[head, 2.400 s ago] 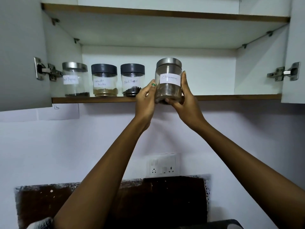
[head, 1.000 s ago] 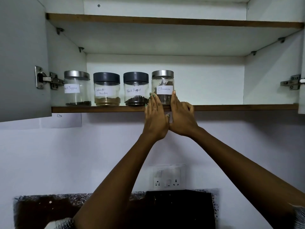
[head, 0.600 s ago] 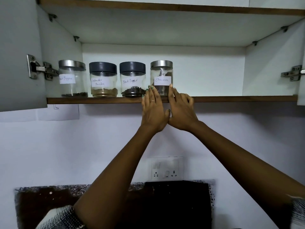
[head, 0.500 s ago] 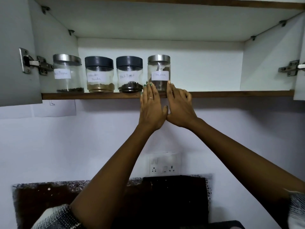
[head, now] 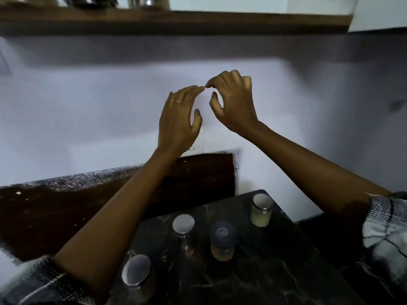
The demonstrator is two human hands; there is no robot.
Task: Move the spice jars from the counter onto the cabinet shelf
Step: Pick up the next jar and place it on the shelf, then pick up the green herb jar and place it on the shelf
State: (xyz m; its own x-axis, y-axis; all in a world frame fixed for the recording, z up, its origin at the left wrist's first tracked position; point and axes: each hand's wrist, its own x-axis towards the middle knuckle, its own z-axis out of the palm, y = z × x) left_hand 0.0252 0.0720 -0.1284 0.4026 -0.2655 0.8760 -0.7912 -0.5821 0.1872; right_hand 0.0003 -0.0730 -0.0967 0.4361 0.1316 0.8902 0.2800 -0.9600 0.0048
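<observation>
Two bare forearms reach up before a pale wall, beneath the brown wooden edge of the cabinet shelf (head: 176,19). Both the left hand (head: 179,119), a thin ring on one finger, and the right hand (head: 233,102) hang loosely curled and hold nothing, fingertips nearly meeting. Below, four round spice jars stand apart on the dark marbled counter (head: 275,271): three silver-lidded jars (head: 136,276) (head: 184,225) (head: 262,210) and one dark-lidded jar (head: 222,241). Blurred jar bases (head: 145,1) show on the shelf.
</observation>
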